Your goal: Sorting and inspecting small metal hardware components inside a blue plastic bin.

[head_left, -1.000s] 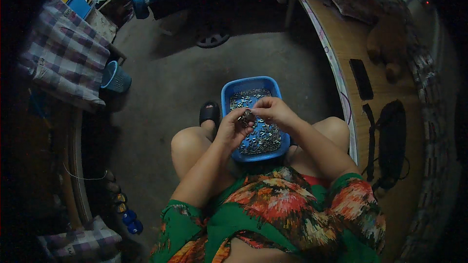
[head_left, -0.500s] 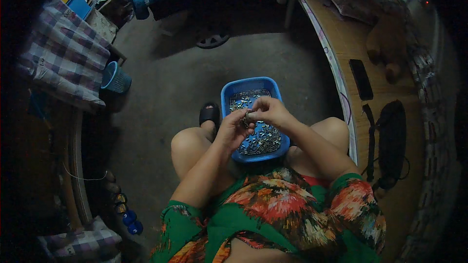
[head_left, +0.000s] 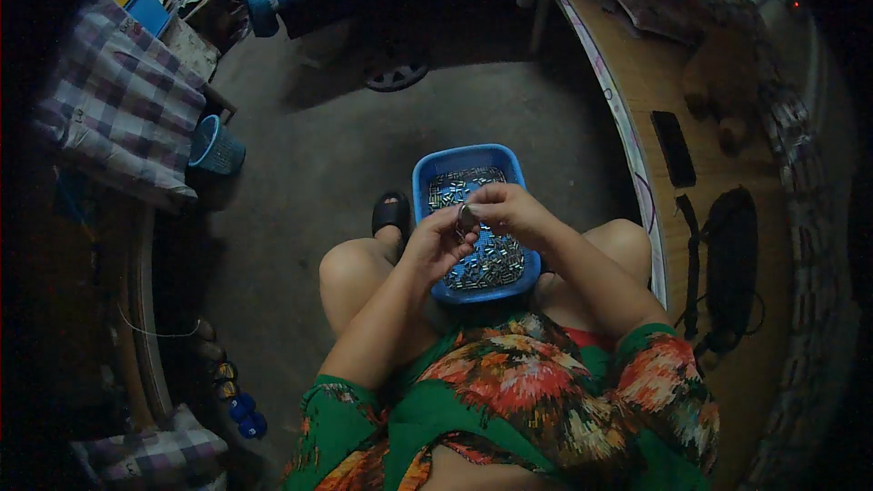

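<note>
A blue plastic basket (head_left: 423,184) sits between my knees, with many small shiny metal pieces (head_left: 491,265) spread over its bottom. Above its middle, my left hand (head_left: 443,241) is closed with curled fingers around something small and metallic. My right hand (head_left: 509,211) meets it from the right, thumb and fingers pinched at the left hand's fingertips. A small shiny bit (head_left: 467,215) shows between the two hands; its exact kind is too small to make out.
At the right runs a long wooden bench (head_left: 637,64) with a black phone (head_left: 673,147) and a dark elongated bag (head_left: 730,259). A blue wastebasket (head_left: 216,147) stands at the left by a checked cloth (head_left: 127,95). A black slipper (head_left: 391,213) is on my left foot.
My right fingers have shifted slightly at the left fingertips, and the shiny bit between the hands shows more plainly. The basket has stayed in place.
</note>
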`<state>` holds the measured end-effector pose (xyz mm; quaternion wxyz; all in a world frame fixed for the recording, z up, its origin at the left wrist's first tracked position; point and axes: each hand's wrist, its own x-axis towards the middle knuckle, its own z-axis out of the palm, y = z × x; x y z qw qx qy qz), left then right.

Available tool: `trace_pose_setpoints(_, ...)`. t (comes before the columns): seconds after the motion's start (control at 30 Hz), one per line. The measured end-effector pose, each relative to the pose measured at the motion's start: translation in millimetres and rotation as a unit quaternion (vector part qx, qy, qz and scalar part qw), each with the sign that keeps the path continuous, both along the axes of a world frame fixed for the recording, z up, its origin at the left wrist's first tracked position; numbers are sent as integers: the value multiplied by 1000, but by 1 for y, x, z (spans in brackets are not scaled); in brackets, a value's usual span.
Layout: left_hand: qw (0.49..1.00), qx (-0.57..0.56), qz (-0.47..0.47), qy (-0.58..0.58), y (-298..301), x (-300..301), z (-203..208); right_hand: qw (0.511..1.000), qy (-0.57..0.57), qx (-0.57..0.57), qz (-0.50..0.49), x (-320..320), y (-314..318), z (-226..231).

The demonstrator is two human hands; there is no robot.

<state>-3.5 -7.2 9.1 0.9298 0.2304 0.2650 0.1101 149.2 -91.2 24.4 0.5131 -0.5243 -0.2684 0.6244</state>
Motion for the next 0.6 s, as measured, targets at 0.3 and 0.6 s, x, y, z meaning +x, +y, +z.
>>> trace_pose_setpoints(0.3,998,50,-23,-7,2,-2,-1,1000,-8,10,-16,-3,0,2)
trace_pose_setpoints(0.6,998,55,-9,24,-1,3,3,996,83,-1,-39,-1,1,-3)
